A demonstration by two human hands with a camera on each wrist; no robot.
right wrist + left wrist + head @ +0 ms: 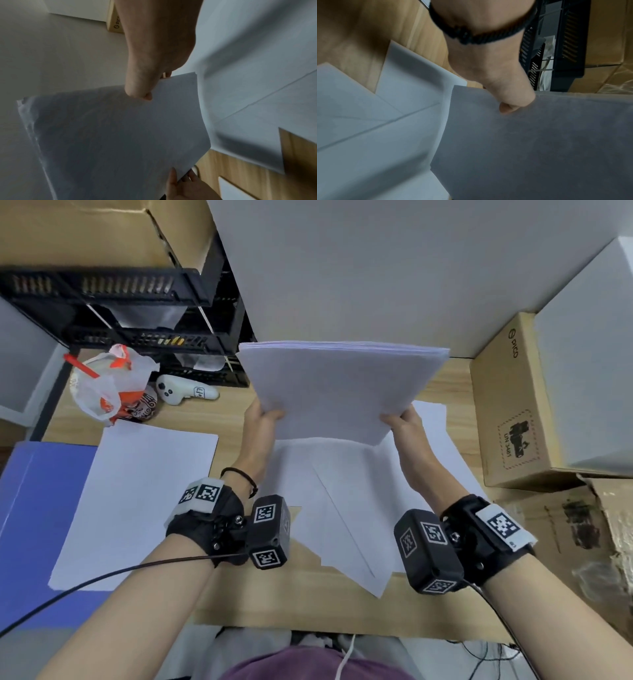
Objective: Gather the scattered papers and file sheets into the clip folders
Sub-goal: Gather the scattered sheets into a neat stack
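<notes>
A stack of white paper [339, 385] is held up above the wooden desk [274, 611], tilted away from me. My left hand [265, 416] pinches its near left corner, thumb on top [510, 106]. My right hand [399, 422] pinches the near right corner, thumb on the top sheet [140, 93]. Loose white sheets [346, 508] lie overlapped on the desk under the stack. One more white sheet [137, 501] lies on a blue folder [37, 508] at the left. The fingers under the stack are hidden.
A black mesh tray rack [137, 313] stands at the back left, with a plastic bag [109, 385] and a white controller [185, 393] before it. Cardboard boxes [513, 412] line the right side. A white wall panel [376, 268] rises behind the desk.
</notes>
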